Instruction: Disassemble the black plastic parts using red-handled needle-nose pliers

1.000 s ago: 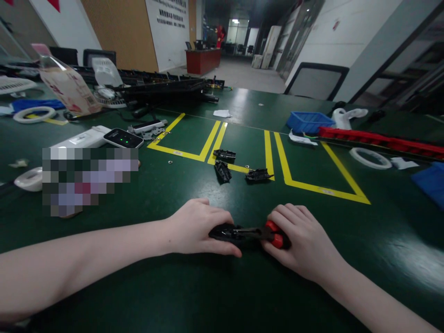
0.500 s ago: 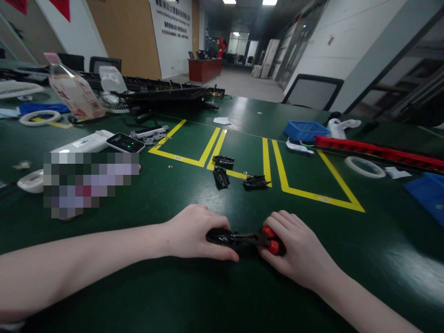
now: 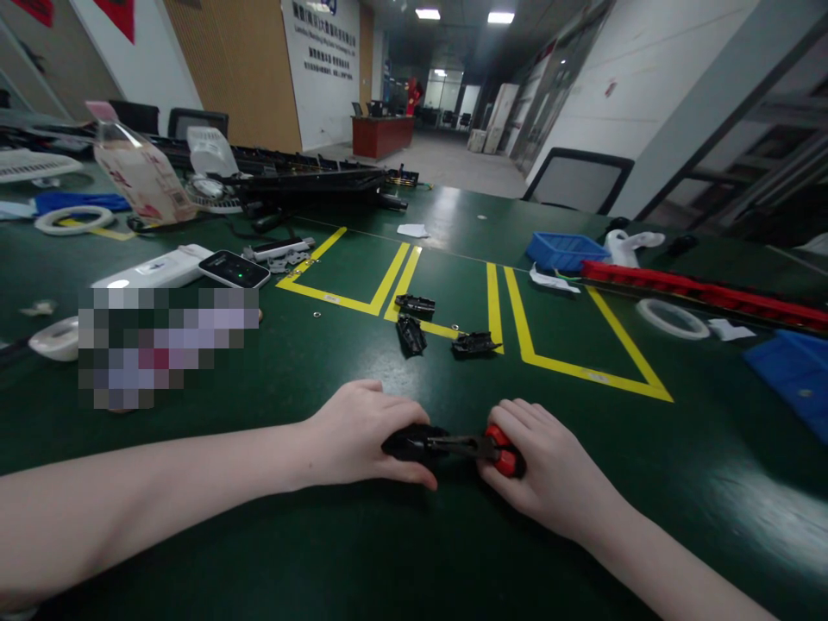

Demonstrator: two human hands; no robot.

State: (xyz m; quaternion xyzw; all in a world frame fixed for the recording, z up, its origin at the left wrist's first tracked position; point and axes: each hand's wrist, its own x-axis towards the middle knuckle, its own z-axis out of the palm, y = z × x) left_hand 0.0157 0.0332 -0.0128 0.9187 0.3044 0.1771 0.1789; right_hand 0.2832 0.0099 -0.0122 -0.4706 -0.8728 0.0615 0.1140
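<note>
**Black part left, pliers right, in line between the hands**

Black part (image 3: 406,442) sits in the left hand (image 3: 366,435), between thumb and fingers, grip narrowed to its width. Right hand (image 3: 540,457) is wrapped round the red handles of the pliers (image 3: 479,446). Pliers point left at the part, long axes of both roughly crosswise to the person. Part is nearer the left hand; tool spans the gap. Dark on dark there, so the tips look to be on the part, but can't tell exactly where. Three black pieces (image 3: 415,304) lie ahead on the worktop (image 3: 259,543), by the middle yellow tape outline (image 3: 495,306).
</note>
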